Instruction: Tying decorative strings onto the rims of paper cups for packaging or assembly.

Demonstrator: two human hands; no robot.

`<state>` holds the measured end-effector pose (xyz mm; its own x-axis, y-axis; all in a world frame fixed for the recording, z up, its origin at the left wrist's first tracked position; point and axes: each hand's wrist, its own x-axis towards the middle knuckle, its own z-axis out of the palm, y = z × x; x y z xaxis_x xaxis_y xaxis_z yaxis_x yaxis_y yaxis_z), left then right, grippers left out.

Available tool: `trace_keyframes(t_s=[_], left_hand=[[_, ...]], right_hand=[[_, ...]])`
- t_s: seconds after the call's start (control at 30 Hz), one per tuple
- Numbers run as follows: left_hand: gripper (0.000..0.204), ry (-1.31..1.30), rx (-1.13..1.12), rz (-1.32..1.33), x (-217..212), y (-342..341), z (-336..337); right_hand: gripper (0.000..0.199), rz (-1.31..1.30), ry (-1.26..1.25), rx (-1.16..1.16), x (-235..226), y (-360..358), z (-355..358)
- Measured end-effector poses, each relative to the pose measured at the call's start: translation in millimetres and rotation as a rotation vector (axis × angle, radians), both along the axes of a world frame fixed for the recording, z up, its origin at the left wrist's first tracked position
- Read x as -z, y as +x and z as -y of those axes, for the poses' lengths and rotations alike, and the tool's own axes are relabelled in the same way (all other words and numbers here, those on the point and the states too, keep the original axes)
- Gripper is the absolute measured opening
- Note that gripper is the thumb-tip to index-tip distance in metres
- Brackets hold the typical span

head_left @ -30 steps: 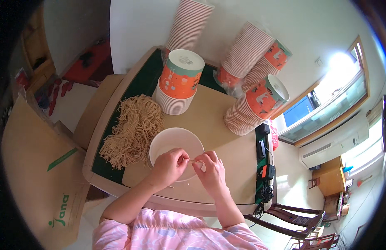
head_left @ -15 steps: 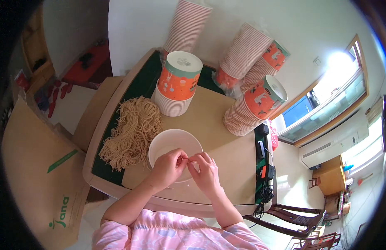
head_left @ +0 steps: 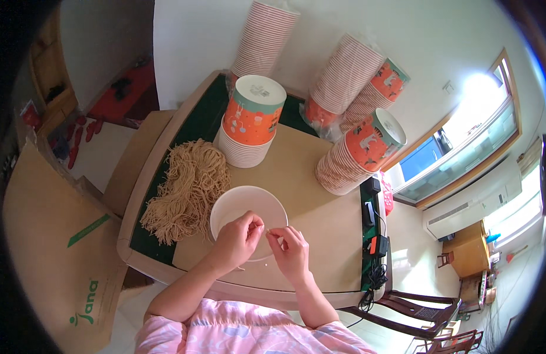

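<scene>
A white round paper tub (head_left: 248, 197) stands near the table's front edge with its mouth up. Over its front rim both my hands pinch close to each other. My left hand (head_left: 240, 237) is closed, thumb against fingers; what it holds is too small to name. Fingertips of my right hand (head_left: 289, 251) press together on something tiny and pale. Left of the tub lies a loose heap of beige string (head_left: 187, 189), cut in many strands. A short end of string (head_left: 240, 269) shows beneath my left wrist.
Behind the tub rises an upside-down stack of orange-and-green paper tubs (head_left: 253, 121); another stack (head_left: 362, 150) leans at right. Plastic-wrapped stacks (head_left: 343, 76) stand at the back. Power sockets with cables (head_left: 376, 245) line the right edge. A cardboard box (head_left: 60, 253) is at left.
My hands have drawn slightly apart, leaving a small gap between the fingertips. The tub, string heap and stacks stay in place.
</scene>
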<state>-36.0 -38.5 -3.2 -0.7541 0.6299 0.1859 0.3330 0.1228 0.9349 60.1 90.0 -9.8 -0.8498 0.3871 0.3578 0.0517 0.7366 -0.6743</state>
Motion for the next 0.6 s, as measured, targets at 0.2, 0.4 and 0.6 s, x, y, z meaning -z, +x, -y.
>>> trace_keyframes(t_s=[0.2, 0.4, 0.6], left_hand=[[0.011, 0.011, 0.016, 0.014, -5.3, 0.4, -0.3], [0.009, -0.015, 0.048, -0.008, -6.7, 0.8, -2.0], [0.008, 0.006, 0.005, -0.079, -3.8, 1.3, -2.0]], right_hand=[[0.008, -0.043, -0.029, 0.027, 5.9, 0.1, -0.2], [0.008, -0.053, -0.029, 0.017, 6.8, 0.1, -0.6], [0.007, -0.078, 0.01, 0.006, 8.6, -0.2, -3.1]])
